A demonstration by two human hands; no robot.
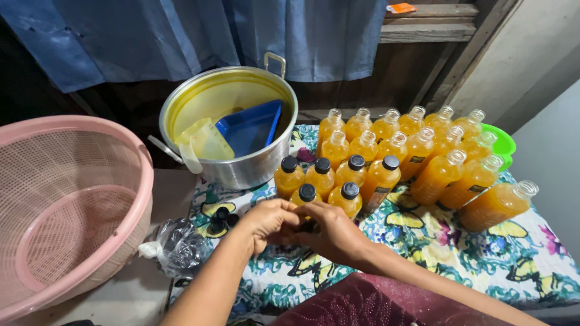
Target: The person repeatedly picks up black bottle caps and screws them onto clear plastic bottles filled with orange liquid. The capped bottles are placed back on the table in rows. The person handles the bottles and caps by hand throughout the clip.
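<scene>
Hands meet over a small orange-juice plastic bottle (305, 224) at the flowered cloth's (423, 253) near edge, left hand (269, 222) clasped round it, right hand (331, 234) closed above; twisting squarely likely seats its black cap.

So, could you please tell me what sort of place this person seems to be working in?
Probably a home or small cottage workspace for bottling juice, not a factory. Bottles of orange drink stand on a flowered cloth, beside a big metal pot and a pink plastic basket, while both hands work at one bottle.
</scene>
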